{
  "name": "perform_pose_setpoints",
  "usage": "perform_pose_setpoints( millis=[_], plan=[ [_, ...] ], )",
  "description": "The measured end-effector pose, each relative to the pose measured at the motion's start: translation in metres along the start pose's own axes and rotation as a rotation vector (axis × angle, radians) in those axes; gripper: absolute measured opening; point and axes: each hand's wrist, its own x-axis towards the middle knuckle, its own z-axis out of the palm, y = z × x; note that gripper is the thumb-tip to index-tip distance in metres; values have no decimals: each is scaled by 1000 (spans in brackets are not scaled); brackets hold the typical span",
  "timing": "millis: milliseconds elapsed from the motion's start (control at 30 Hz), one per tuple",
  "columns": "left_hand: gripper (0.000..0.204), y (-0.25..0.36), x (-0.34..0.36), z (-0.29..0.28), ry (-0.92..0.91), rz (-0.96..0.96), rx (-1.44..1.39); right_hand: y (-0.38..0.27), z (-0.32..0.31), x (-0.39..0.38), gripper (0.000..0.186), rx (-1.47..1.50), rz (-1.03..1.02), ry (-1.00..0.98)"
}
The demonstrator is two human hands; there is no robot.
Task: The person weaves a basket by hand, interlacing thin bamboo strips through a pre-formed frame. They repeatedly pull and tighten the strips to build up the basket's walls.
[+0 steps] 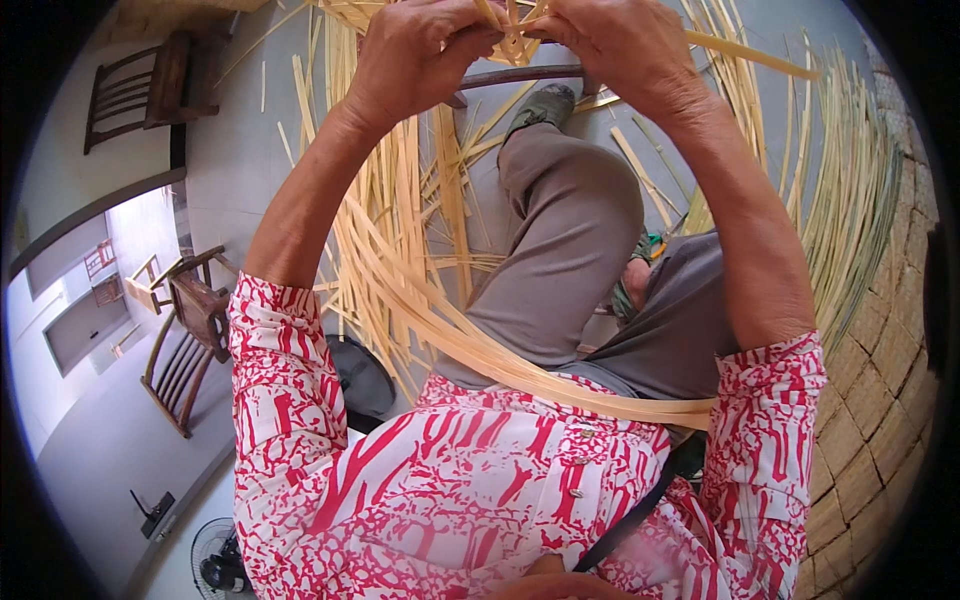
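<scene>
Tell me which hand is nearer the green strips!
The right. In the picture, the right hand is up and left of the green strips; the left hand is farther left, past the right one.

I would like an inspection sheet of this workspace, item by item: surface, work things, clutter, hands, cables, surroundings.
Surface: grey floor, partly covered by loose strips.
Work things: pale weave at top centre; long strips across the trousers.
Clutter: loose strips around the seated person; greenish strips at right.
Left hand: pinches the weave.
Right hand: pinches the weave.
Cables: nothing seen.
Surroundings: wooden chairs at left; fan at lower left.
</scene>
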Motion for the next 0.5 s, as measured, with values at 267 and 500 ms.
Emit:
perform_pose_setpoints(
  millis=[267,500],
  plan=[
    [10,19,-15,-8,-17,65,-1,-2,-5,-7,41,4,-141,-22],
    [14,38,-12,-4,108,31,131,-15,0,-16,21,31,-122,8]
  ],
)
